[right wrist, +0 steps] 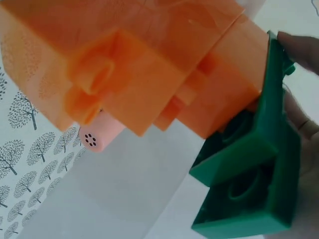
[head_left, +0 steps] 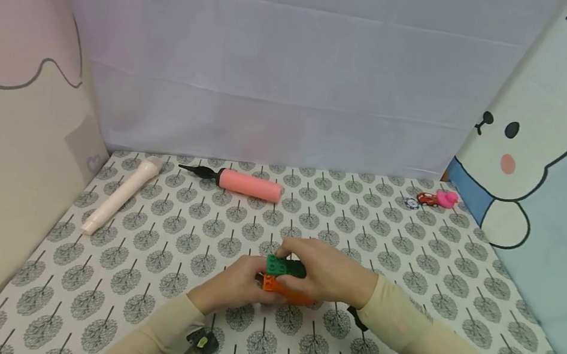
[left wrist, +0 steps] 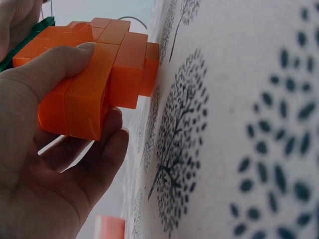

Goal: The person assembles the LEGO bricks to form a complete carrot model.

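Both hands meet over one build of toy bricks near the front middle of the table. My left hand (head_left: 232, 285) grips the orange brick build (left wrist: 89, 107), thumb across its face and fingers curled beneath. It is stepped, and in the left wrist view its narrow end comes close to the tablecloth. From above, my right hand (head_left: 327, 271) pinches the green bricks (right wrist: 249, 164) at the build's other end. Their hollow undersides show in the right wrist view, overhanging the orange part. In the head view, fingers hide much of the build.
A pink hand pump (head_left: 249, 185) with a black nozzle lies behind the hands. To the left is a long pale tube (head_left: 120, 196). At the back right sit a pink toy duck (head_left: 446, 199), a red toy car (head_left: 428, 199) and a poker chip (head_left: 411, 203). Fabric walls stand around the table.
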The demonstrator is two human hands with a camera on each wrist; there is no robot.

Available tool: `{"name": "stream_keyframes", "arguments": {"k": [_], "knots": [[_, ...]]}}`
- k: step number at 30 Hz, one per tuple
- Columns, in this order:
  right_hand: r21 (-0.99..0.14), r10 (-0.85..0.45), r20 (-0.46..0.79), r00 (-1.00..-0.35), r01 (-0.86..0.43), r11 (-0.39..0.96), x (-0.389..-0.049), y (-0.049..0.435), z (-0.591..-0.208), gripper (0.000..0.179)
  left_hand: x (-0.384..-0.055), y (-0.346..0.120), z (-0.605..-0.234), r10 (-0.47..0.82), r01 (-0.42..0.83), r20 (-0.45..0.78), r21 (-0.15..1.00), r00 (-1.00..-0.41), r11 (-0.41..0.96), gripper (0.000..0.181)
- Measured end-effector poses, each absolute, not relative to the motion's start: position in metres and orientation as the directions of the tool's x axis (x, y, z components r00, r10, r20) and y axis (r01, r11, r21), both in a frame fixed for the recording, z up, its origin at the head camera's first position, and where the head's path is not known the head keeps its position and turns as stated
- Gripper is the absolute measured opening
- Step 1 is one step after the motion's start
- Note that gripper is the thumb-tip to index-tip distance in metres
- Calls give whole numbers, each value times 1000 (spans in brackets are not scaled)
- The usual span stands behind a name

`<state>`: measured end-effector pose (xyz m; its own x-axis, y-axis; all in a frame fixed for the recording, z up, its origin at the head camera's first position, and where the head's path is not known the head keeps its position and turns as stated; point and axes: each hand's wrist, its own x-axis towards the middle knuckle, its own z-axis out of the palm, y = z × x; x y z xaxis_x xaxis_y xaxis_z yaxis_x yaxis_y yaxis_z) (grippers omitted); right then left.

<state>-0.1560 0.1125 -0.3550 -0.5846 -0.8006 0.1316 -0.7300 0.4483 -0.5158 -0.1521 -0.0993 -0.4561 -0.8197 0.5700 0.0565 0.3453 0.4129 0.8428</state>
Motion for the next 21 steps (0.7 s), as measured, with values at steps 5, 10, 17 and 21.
{"name": "stream_keyframes", "arguments": {"k": [5,10,17,21], "knots": [[-544,-822,96,-562,-721,430,-161,111,-353,19,-152,-100,-456,567,346,54,839,-822,421,32],[-584,-833,103,-544,-711,392,-165,113,-356,17,-153,-99,-455,569,352,57,834,-820,424,27],[-590,-844,192,-501,-746,309,-166,114,-362,17,-152,-98,-454,562,346,50,832,-826,434,19],[-574,-841,247,-481,-772,273,-165,113,-365,17,-152,-99,-455,556,343,44,826,-830,448,18]]}}
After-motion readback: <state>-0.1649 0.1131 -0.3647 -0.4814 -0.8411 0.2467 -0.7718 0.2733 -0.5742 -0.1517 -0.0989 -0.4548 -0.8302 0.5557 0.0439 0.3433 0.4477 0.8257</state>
